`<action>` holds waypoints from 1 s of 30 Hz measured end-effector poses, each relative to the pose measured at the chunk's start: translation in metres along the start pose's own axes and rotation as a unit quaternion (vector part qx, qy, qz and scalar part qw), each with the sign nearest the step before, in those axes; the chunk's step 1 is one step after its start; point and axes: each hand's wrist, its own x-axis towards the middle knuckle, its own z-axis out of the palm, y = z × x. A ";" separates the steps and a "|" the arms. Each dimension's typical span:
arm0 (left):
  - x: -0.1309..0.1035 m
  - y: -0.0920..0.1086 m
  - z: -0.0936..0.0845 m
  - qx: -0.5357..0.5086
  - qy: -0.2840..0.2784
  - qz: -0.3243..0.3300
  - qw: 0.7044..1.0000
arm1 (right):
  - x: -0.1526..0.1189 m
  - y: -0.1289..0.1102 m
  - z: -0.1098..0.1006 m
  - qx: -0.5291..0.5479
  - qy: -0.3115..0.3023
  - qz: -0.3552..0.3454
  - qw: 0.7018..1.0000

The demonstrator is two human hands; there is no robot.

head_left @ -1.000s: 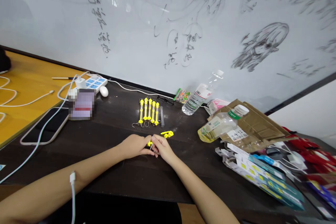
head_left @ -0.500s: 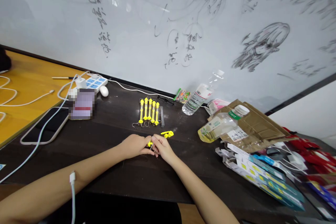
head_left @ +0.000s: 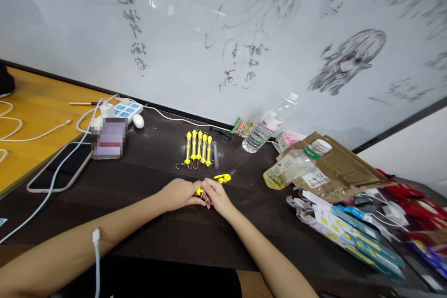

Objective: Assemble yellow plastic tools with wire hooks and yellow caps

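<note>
My left hand and my right hand meet over the dark table, fingertips pinched together. Between them is a small yellow plastic cap with a bent metal wire hook. The left fingers close on the cap, and the right fingers grip the hook; fingers cover part of both. Just beyond the right hand lie loose yellow plastic parts. Farther back, several yellow spring scales with wire hooks lie side by side. A clear plastic tube rests at their right.
A water bottle and a bottle of yellowish drink stand on the right, near a brown paper bag and an opened box. Leftward are a phone, cables and a power strip. A whiteboard rises behind.
The wire hook at my fingertips has turned slightly to the right. Both hands stay almost in place, and the things on the table have not moved.
</note>
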 end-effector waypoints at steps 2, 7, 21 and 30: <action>0.000 0.000 0.001 -0.002 0.004 0.002 1.000 | 0.000 0.000 0.000 0.000 0.003 -0.002 1.000; 0.000 -0.001 0.002 0.002 0.008 0.005 1.000 | 0.000 -0.002 0.001 -0.005 0.005 0.003 1.000; 0.001 -0.001 0.003 -0.007 0.010 -0.001 1.000 | 0.000 -0.001 0.000 -0.005 0.006 0.005 1.000; 0.001 -0.001 0.005 -0.007 0.019 0.004 1.000 | -0.001 0.000 0.002 0.000 0.014 0.002 1.000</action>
